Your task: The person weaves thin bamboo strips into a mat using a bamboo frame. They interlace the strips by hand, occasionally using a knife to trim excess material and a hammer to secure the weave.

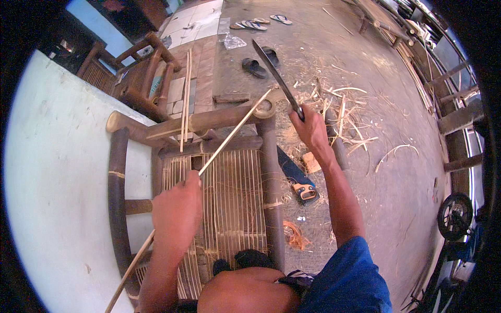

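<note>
My left hand (178, 211) is closed around a long thin bamboo strip (229, 136). The strip runs from the lower left up to the round cut end of a bamboo armrest (264, 108), where its tip appears to rest. In my right hand (310, 128) is the handle of a machete (276, 74), its long dark blade slanting up and to the left, apart from the strip. Beneath my left hand lies the slatted seat of a bamboo chair (229, 203). Two pale strips (186, 99) lean across the chair's far rail.
A handsaw (298, 180) with an orange and black handle lies on the floor right of the chair. Bamboo shavings (344, 112) are scattered beyond it. Black sandals (254, 68) sit farther off. A white wall (62, 172) stands at the left, and a wheel (455, 216) at the right.
</note>
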Motion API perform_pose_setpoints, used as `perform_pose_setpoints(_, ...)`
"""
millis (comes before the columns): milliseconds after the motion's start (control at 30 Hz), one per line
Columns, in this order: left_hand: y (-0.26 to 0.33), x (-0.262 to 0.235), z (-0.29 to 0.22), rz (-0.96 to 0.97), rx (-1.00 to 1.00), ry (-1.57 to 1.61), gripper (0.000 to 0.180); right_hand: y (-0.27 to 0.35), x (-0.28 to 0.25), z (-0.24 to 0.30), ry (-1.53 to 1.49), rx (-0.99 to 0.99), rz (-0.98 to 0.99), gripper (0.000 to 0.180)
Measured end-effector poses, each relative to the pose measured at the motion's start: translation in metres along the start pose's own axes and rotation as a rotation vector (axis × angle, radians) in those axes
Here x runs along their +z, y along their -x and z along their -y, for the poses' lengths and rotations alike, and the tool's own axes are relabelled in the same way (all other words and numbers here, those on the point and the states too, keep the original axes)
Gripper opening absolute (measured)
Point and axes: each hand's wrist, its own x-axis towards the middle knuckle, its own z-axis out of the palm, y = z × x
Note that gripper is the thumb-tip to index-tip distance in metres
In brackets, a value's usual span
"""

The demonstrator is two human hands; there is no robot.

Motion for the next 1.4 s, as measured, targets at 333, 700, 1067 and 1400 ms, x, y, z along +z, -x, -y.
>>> perform_pose_setpoints(333, -0.005, 0.007, 0.008, -0.082, -0.007, 0.114, 0.017, -0.046, 0.036, -0.024, 0.292, -0.164, 0.182, 0.035)
perform_pose_setpoints(700, -0.008, 0.004, 0.008, -0.041, -0.038, 0.112, 0.013, -0.07, -0.004, 0.015, -0.015, -0.164, -0.048, 0.038)
perform_pose_setpoints(1067, -0.008, 0.006, 0.01, -0.041, -0.032, 0.1, 0.016, -0.058, 0.021, -0.03, 0.234, -0.054, 0.296, 0.045)
perform_pose_setpoints(1400, -0.005, 0.011, 0.012, -0.03, -0.034, 0.133, 0.018, -0.062, 0.022, -0.026, 0.391, -0.181, 0.237, 0.042)
